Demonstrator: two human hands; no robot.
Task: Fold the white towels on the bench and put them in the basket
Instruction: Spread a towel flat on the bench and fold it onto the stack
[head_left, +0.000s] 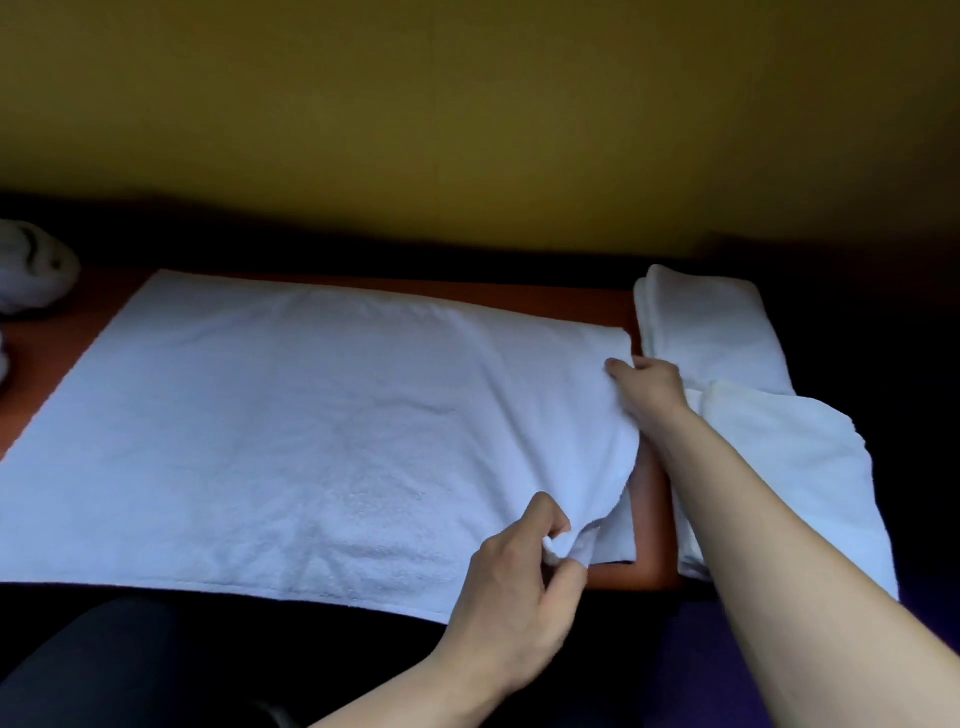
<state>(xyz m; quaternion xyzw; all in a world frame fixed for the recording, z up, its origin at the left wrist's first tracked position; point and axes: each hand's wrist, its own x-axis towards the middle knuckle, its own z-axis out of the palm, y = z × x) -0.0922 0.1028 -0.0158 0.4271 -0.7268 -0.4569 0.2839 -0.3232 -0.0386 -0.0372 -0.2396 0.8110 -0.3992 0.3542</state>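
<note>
under a mustard-yellow wall (467, 104), the orange-brown bench (652, 499) carries a spread white towel (291, 415), its right corners pinched by left hand (524, 587) and right hand (649, 387), folded towels (727, 332) just beyond the right hand.

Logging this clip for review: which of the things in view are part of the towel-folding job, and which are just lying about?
Part of the job:
spread towel, pinched at its right edge by left hand and right hand
folded towels
crumpled towels, probably still to fold
bench

Lying about:
nothing else shows but the yellow wall
</note>
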